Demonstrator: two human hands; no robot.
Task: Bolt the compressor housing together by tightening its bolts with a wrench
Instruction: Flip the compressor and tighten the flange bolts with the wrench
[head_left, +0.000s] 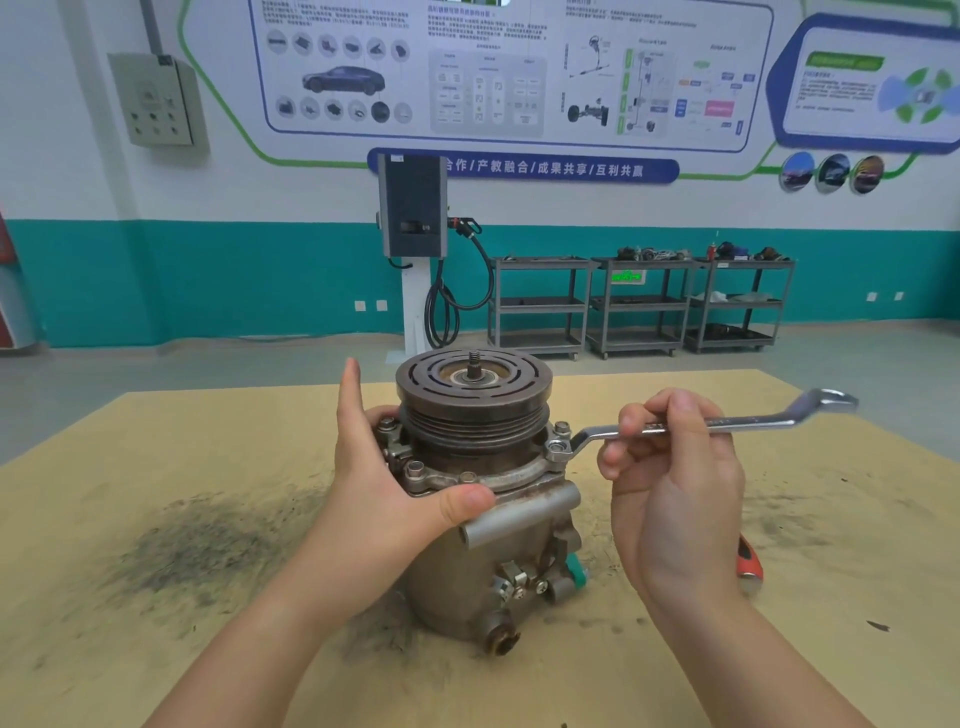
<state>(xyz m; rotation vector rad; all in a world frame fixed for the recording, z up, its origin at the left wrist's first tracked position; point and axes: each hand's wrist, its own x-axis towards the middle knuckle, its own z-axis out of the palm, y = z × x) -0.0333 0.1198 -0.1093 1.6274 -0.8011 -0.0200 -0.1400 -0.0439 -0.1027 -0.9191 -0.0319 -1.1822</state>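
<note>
Right fingers (670, 415) closed around wrench (727, 422); left hand (384, 483) clasping compressor housing (493, 561).

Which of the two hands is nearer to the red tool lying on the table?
The right hand. It holds the wrench just above and left of the red tool. The left hand grips the compressor, farther away.

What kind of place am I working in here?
Most likely an automotive training workshop. The wall poster shows a car and its parts, an EV charging unit with its cable stands on a post, and wheeled tool carts line the back wall.
</note>
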